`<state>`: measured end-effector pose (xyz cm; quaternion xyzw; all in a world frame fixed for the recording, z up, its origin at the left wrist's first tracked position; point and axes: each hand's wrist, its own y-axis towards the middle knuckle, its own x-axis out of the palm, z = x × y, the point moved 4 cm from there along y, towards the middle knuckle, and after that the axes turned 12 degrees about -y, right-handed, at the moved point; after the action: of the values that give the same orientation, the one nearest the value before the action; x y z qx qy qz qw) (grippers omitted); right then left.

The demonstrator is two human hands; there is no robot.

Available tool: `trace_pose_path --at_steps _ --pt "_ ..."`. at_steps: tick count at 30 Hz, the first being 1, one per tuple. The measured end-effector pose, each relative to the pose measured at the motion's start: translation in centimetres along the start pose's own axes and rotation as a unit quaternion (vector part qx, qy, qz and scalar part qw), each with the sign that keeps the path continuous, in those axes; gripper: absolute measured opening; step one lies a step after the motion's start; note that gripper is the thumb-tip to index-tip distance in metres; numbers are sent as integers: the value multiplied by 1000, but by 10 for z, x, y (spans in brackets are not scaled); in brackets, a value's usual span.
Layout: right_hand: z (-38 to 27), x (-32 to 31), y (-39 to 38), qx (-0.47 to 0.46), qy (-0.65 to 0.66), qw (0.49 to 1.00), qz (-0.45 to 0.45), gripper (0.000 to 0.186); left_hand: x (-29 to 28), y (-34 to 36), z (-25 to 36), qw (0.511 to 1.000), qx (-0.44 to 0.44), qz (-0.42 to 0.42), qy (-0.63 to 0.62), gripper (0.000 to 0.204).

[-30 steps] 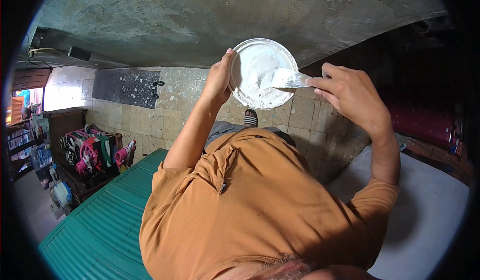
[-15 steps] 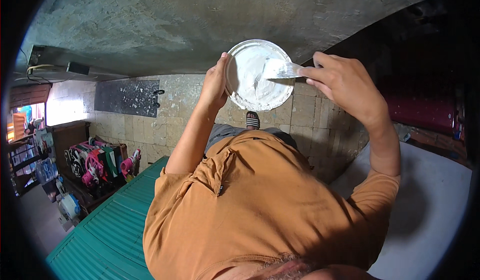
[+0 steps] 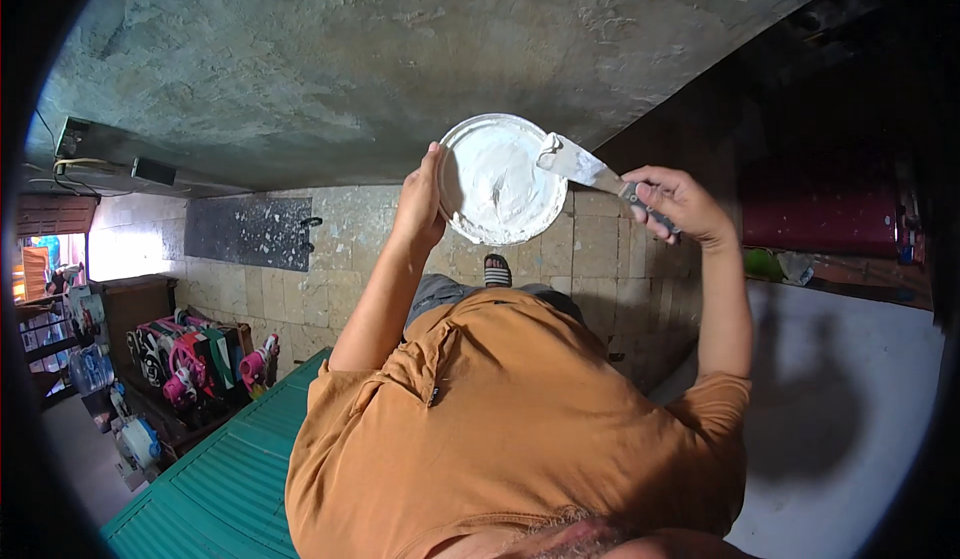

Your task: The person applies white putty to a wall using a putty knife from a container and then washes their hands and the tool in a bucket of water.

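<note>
A round tub of white putty is held up before the wall, its smeared surface facing me. My left hand is closed on the tub's left side, with the thumb along the rim. In my right hand is a putty knife, gripped by its dark, spotted handle. The blade points left, just off the tub's right rim, and carries a dab of white putty at its tip. The underside of the tub and most of my left fingers are hidden.
A rough grey plastered wall rises ahead. A dark speckled board lies on the tiled floor. Left are a green ribbed surface and a crowded rack; right, a pale flat surface and a dark red object.
The putty knife has come out of the tub to the right and now has putty on its tip. The tub and my left hand sit slightly lower in view.
</note>
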<state>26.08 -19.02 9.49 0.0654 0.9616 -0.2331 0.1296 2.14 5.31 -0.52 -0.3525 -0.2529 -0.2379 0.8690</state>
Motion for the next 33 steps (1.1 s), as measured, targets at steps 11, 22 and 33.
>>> trace_pose_path --at_steps 11,22,33 --pt "36 45 20 -131 268 952 72 28 -20 9 -9 1000 -4 5 -26 56" --pt "43 5 66 -290 154 885 330 34 -28 0 -19 999 0 11 -33 63" --pt "22 -30 117 -333 73 843 416 27 -37 -2 -28 999 -7 17 -51 62"
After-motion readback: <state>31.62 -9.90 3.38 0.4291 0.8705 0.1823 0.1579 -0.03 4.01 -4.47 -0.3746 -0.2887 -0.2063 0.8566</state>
